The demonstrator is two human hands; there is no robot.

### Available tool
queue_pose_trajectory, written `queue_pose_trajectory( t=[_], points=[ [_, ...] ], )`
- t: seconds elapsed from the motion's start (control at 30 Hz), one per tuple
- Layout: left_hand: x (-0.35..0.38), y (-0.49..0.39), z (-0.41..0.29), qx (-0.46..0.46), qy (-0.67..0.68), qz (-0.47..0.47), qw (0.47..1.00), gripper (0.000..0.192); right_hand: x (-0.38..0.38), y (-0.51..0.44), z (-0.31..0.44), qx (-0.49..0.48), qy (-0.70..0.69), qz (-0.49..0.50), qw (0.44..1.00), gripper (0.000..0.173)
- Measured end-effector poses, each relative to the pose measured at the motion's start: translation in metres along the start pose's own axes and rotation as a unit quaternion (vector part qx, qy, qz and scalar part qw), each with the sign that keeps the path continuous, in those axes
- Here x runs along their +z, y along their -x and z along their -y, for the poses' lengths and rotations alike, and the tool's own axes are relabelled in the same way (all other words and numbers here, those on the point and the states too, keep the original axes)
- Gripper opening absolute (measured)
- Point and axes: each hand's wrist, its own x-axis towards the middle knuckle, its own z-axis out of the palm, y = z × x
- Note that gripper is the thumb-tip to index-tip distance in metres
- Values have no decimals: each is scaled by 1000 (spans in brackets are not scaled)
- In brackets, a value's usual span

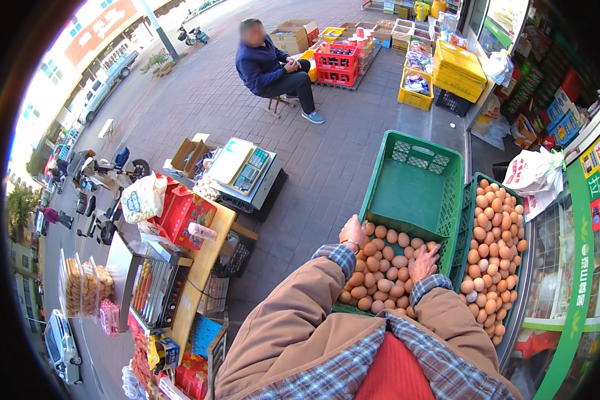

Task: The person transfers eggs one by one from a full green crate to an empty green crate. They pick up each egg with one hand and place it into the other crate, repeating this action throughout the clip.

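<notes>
Brown eggs fill a green plastic crate in front of me. My left hand is at the upper left edge of these eggs, by the crate's side wall; its fingertips are partly hidden, so its grip is unclear. Farther right, my right hand rests with spread fingers on eggs near the crate's other side; whether it grips one I cannot tell. An open green plastic crate with a bare bottom adjoins the eggs just beyond my hands. Another crate at the right holds a heap of brown eggs.
A digital scale stands left of the crates. Nearer me at left, a wooden table bears a red box and a sausage roller grill. A seated person is beyond, beside red bottle crates. A glass-fronted case borders the right.
</notes>
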Motion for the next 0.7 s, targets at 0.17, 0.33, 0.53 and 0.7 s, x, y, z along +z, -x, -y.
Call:
queue_pose_trajectory(
  t=[0.17, 0.33, 0.53, 0.7],
  points=[
    [1, 0, 1, 0, 7, -2, 1000, 36, -4, 2, 1, 3, -27, 7, 1000, 55],
    [2, -1, 2, 7, 2, -3, 1000, 35, -9, 3, 0, -3, -41, 2, 999, 52],
    [0, 0, -1, -2, 3, -4, 1000, 35, -8, 15, 5, 23, -66, -13, 997, 52],
    [2, -1, 0, 0, 1, -10, 1000, 36, 3, 25, 8, 34, -104, -20, 994, 56]
  ],
)
